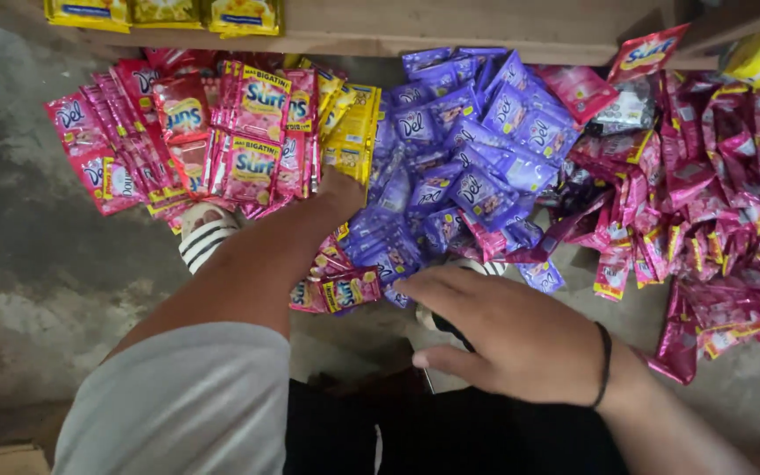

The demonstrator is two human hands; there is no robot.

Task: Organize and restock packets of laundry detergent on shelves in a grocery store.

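My left hand (338,195) reaches forward into a heap of small sachets on the floor; its fingers are buried under the yellow sachets (354,132) and purple sachets (459,158), so its grip is hidden. My right hand (507,330) hovers low over the near edge of the purple pile, fingers curled downward, a black band on the wrist. Whether it holds anything is unclear. A few pink and yellow sachets (340,290) lie between my two hands.
Pink and red sachets (186,132) fan out at the left, dark pink sachets (723,202) spread at the right. A wooden shelf edge (450,35) runs along the top with yellow packs (164,13). My striped sandal (204,236) rests on the grey concrete floor (28,264).
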